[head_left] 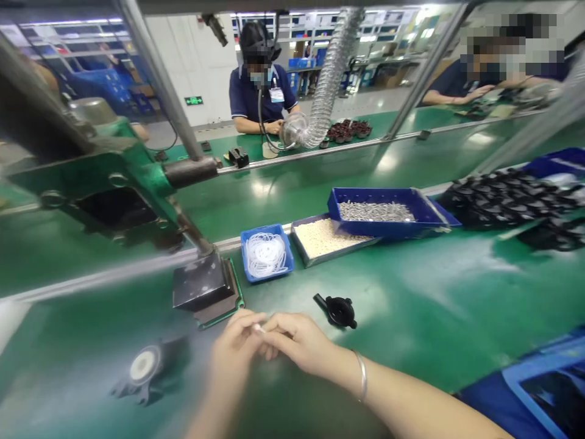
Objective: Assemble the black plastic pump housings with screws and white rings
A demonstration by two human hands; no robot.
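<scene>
Left hand [235, 349], right hand [299, 341] both pinch small white piece [259, 328]; black part [340, 311] lies just right, nearest right hand.

Pretty standard factory line here. Long green bench [411, 317] up front, then a green belt [283, 189] running alongside it, split off by a metal rail [114, 271]. There's a second green bench [393, 119] on the far side. Slanted steel poles [155, 73] rise from the line, and a ribbed silver duct hose [331, 79] hangs down over the far bench. White wall [201, 55] at the back with a small green sign [194, 100]. Further back are racks with blue bins [301, 61] and a pale grey floor [365, 100]. Strip lights [59, 23] overhead glare off all that shiny green.
</scene>
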